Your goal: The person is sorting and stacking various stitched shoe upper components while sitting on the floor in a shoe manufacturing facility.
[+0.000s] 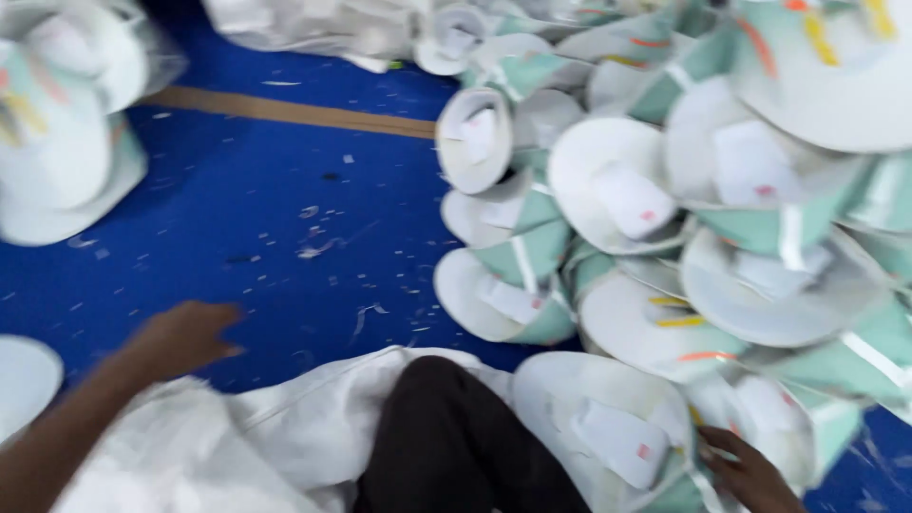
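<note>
My left hand hovers blurred over the blue floor, fingers loosely curled with nothing in it, just above a white sack lying across my lap. At the bottom right my right hand rests its fingers on a white and mint-green cap with a white tag inside. This cap lies at the near edge of a big pile of similar caps that fills the right side. My dark-trousered knee sits between the two hands.
More caps are heaped at the upper left, and one white brim shows at the left edge. A brown tape strip crosses the floor. Small paper scraps litter the blue surface. White bags lie at the top.
</note>
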